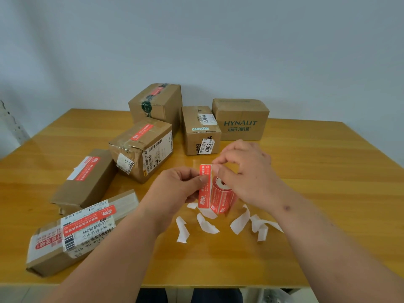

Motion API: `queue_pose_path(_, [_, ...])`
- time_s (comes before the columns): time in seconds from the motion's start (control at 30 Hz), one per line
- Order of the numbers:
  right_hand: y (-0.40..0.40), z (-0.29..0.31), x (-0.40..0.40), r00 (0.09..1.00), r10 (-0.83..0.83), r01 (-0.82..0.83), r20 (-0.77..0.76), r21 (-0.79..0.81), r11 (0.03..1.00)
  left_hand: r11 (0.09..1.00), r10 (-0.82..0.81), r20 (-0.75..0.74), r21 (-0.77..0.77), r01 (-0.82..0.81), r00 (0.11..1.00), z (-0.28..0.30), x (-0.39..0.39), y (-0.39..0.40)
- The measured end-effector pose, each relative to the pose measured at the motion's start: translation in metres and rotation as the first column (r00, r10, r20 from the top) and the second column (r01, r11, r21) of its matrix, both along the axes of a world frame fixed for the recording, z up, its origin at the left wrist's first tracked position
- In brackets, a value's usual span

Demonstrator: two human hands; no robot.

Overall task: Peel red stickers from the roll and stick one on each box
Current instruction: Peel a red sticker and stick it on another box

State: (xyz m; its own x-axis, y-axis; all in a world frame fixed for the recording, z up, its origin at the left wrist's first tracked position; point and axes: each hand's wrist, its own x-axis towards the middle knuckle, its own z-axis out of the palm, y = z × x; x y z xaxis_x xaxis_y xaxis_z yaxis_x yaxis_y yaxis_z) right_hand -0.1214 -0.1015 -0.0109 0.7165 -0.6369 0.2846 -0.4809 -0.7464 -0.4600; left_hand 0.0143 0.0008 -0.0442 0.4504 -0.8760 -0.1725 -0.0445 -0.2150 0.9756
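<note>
Boxes total: 6 seen on tabletop [306,193], all cardboard.
Stickered: 4 boxes on the left side carry a red strip – front-left box [72,237], flat long box [87,178], mid box [142,149], tall back box [157,103] (red strip seen on its top tape, partly blurred).
Unstickered: BAHA box [200,130] and HYNAUT box [240,119], both at back right; no red strip is seen on the faces shown.
Progress est.: approx 4 of 6 done; 2 left, judged from visible faces only.
Roll: sticker roll [222,197] stood upright on tabletop, centre, just below the hands, red labels wound outside.
Sticker in hand: red sticker [205,186] held upright just left of the roll, a white edge shown along its right side; step in hand is judged to be peeling it off the backing.
Left hand [175,189]: fingers curled, thumb and fingers pinched on the sticker's mid-left part.
Right hand [247,171]: fingertips pinched at the sticker's top right corner, other fingers loosely bent above the roll; exactly which layer is gripped can't be told.
Waste: white backing scraps [205,224] scattered on tabletop in front of the roll, several pcs curled.
Next needed: sticker to be freed, then pressed on 1 of the 2 bare boxes at back right.
</note>
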Motion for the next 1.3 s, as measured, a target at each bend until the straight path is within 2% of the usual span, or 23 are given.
queue_pose_path(0.13, [0.003,0.005,0.001,0.998,0.047,-0.05,0.037,0.092,0.995,0.998,-0.055,0.012,0.019,0.054,0.998,0.004,-0.002,0.005])
queue_pose_path(0.5, [0.013,0.016,-0.003,0.996,0.087,-0.082,-0.015,0.186,0.979,0.996,-0.092,-0.017,0.018,0.092,0.996,0.009,-0.002,0.015])
queue_pose_path(0.67, [0.015,0.016,-0.002,0.997,0.063,-0.055,-0.038,0.191,0.98,0.998,0.058,0.159,-0.022,-0.056,0.986,0.011,-0.002,0.013])
queue_pose_path(0.8, [0.019,0.018,-0.002,0.998,0.061,-0.054,-0.025,0.223,0.973,0.993,0.114,0.178,-0.065,-0.103,0.977,0.012,-0.003,0.014])
queue_pose_path(0.9, [0.022,0.021,-0.002,0.998,0.067,-0.066,0.01,0.3,0.952,0.983,0.176,0.271,-0.105,-0.153,0.946,0.01,-0.004,0.015])
queue_pose_path(1.13, [0.028,0.024,0.002,0.995,0.087,-0.098,0.047,0.362,0.927,0.961,0.224,0.496,-0.253,-0.107,0.839,0.015,-0.013,0.019])
queue_pose_path(1.3, [0.028,0.021,0.003,0.993,0.07,-0.102,0.095,0.391,0.915,0.963,0.194,0.434,-0.256,-0.086,0.88,0.017,-0.014,0.022])
